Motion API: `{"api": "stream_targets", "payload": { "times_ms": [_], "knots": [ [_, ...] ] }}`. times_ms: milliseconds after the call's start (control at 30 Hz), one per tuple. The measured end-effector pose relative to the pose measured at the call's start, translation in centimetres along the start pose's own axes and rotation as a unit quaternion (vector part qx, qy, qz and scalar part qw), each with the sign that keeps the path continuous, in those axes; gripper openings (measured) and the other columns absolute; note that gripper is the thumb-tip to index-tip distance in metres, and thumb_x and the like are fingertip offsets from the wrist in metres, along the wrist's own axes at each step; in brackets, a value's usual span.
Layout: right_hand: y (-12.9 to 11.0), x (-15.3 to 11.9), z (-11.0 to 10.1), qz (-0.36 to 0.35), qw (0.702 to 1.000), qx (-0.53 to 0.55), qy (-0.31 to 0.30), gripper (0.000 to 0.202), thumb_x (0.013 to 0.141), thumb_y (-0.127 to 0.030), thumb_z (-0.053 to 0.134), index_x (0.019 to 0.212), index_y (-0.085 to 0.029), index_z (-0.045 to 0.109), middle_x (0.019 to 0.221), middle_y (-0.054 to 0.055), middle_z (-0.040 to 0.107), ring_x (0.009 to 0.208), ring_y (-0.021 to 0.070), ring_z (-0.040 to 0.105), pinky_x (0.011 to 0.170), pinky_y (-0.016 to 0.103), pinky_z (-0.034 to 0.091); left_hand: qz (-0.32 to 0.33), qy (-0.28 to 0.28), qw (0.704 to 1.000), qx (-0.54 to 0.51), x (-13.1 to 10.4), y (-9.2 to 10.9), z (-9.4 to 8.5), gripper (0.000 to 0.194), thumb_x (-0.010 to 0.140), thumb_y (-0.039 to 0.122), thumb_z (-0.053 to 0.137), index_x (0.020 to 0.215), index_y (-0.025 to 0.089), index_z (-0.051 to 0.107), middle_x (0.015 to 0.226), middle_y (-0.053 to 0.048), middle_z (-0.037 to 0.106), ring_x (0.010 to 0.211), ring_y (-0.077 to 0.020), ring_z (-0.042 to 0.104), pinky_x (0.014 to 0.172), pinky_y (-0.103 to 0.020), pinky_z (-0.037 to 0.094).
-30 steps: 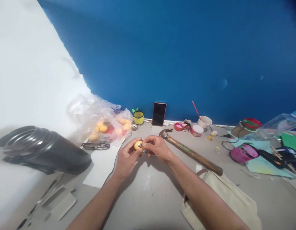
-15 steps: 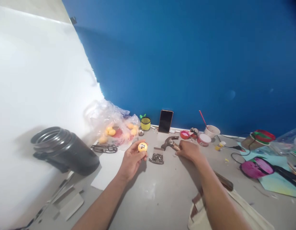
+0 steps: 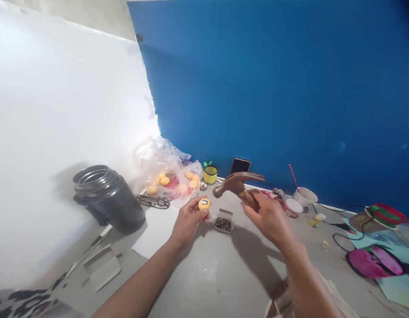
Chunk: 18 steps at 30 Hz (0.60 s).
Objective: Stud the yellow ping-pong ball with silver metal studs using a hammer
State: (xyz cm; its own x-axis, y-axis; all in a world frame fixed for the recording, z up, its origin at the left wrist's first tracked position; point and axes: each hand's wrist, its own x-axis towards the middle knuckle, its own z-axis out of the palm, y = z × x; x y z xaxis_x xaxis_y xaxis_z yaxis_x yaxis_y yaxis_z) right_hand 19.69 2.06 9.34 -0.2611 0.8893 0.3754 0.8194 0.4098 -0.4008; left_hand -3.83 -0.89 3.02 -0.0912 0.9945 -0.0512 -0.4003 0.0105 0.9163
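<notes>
Between the fingers of my left hand (image 3: 188,221) is a small yellow ball (image 3: 204,204) with dark and silvery marks on its upper face. My right hand (image 3: 265,214) is wrapped round the wooden handle of a claw hammer (image 3: 236,183), raised over the table. The hammer's head points left, above and to the right of the ball, and does not touch it. Below the hammer head, a small open box (image 3: 224,223) of tiny metal pieces rests on the table, just right of my left hand.
A dark flask (image 3: 110,198), glasses (image 3: 154,202) and a plastic bag of yellow balls (image 3: 171,176) are at the left. A phone (image 3: 240,165) leans on the blue wall beside a yellow cup (image 3: 210,175). A white bowl (image 3: 305,197) and pink mask-like piece (image 3: 373,261) lie right.
My right hand has lifted the hammer off the table. My left hand still holds the yellow ball. The view has shifted, so the scene sits farther right.
</notes>
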Motion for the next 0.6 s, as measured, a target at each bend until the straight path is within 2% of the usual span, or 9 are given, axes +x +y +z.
{"api": "stream_targets", "payload": {
  "times_ms": [133,300,367,500,600],
  "knots": [
    [-1.8,-0.6,1.5,-0.045,0.998,-0.038,-0.020,0.014,0.090,-0.029,0.056,0.093,-0.023,0.068,0.070,0.003,0.069,0.060,0.0191,0.059,0.057,0.028,0.030,0.006,-0.026,1.000,-0.005,0.0,-0.2,-0.2,0.053,0.070,0.030,0.088,0.117,0.012,0.072,0.087,-0.007,0.073,0.066,-0.0133,0.065,0.060,-0.026,0.051],
    [-1.5,-0.7,1.0,-0.036,0.996,-0.027,0.077,0.023,0.094,-0.041,0.058,0.102,-0.024,0.070,0.083,0.007,0.076,0.074,0.0230,0.068,0.064,0.028,0.037,0.012,-0.005,1.000,0.006,0.2,-0.4,-0.3,0.048,0.069,0.026,0.087,0.113,0.014,0.073,0.098,-0.008,0.074,0.065,-0.0125,0.065,0.060,-0.027,0.052],
    [-1.5,-0.7,0.7,-0.041,0.997,-0.025,0.065,0.022,0.093,-0.041,0.059,0.102,-0.024,0.070,0.083,0.007,0.076,0.073,0.0226,0.068,0.064,0.028,0.037,0.021,0.002,1.000,0.015,0.2,-0.4,-0.3,0.048,0.068,0.026,0.086,0.113,0.015,0.073,0.095,-0.007,0.074,0.065,-0.0128,0.065,0.060,-0.027,0.052],
    [-2.1,-0.8,0.9,-0.066,0.997,-0.050,0.000,0.013,0.091,-0.034,0.060,0.087,-0.025,0.069,0.074,0.004,0.073,0.067,0.0203,0.064,0.059,0.028,0.031,0.028,-0.018,0.998,0.048,0.0,-0.1,-0.2,0.047,0.072,0.028,0.084,0.116,0.013,0.074,0.075,-0.002,0.069,0.062,-0.0133,0.063,0.061,-0.027,0.051],
    [-2.1,-0.9,0.9,-0.052,0.997,-0.041,0.046,0.018,0.093,-0.038,0.059,0.085,-0.024,0.068,0.074,0.006,0.072,0.068,0.0205,0.064,0.060,0.028,0.032,0.028,0.000,0.998,0.059,-0.1,0.3,0.0,0.047,0.070,0.027,0.084,0.113,0.013,0.073,0.079,-0.002,0.070,0.061,-0.0125,0.062,0.062,-0.027,0.052]
  ]
}}
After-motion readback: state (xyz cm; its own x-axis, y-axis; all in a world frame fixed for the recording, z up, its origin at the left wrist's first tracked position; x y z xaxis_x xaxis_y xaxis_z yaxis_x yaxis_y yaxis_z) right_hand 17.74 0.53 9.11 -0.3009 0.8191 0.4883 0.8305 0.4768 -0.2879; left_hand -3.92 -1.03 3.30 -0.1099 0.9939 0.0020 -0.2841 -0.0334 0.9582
